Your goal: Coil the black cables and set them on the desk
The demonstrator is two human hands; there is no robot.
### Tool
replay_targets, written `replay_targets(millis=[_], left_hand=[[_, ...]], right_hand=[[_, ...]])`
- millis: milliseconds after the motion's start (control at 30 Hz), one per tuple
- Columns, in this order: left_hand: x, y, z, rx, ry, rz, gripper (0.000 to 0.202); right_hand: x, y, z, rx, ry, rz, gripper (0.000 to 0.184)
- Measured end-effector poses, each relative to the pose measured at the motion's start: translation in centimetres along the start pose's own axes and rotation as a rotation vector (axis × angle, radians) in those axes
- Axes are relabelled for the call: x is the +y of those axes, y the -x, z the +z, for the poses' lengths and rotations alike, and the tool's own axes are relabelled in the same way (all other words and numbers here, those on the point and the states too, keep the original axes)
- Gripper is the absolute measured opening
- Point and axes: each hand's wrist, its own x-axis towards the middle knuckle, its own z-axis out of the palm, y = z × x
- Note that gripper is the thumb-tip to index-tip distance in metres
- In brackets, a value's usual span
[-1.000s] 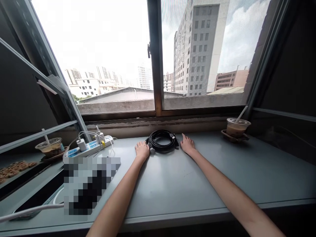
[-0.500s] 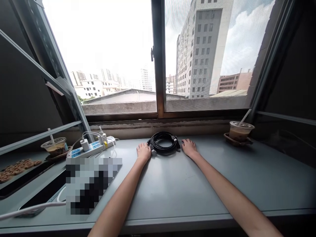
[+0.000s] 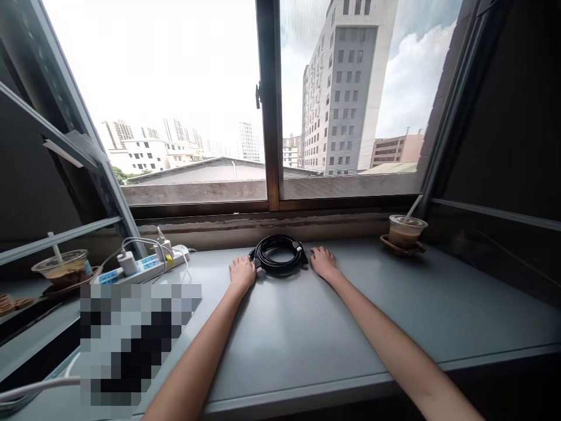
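Note:
A coiled black cable [image 3: 280, 268] lies on the grey tabletop [image 3: 284, 333], near the wall under the window. Its dark connector ends stick out at the left and right of the coil, and a small white tag shows at its upper right. Just left of the coil, my left hand [image 3: 242, 271] rests palm down with fingers stretched out, close beside a connector. On the other side, my right hand [image 3: 323, 261] lies flat on the table a little apart from the coil, its fingers spread and nothing in them.
At the back right a drink cup [image 3: 405, 231] with a straw stands on a brown coaster. A white power strip [image 3: 151, 266] with plugged-in chargers lies at the left, near a second cup [image 3: 61, 266]. A pixelated patch hides part of the table's left front.
The whole scene has shifted left in the view as the head turned slightly right. Both hands and the coiled cable keep the same places on the table.

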Motion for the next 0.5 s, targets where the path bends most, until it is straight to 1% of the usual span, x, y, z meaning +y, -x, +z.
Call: replay_targets(millis=[500], left_hand=[[-0.26, -0.64, 0.41, 0.013, -0.012, 0.013, 0.04]], right_hand=[[-0.19, 0.13, -0.45, 0.005, 0.0, 0.008, 0.031]])
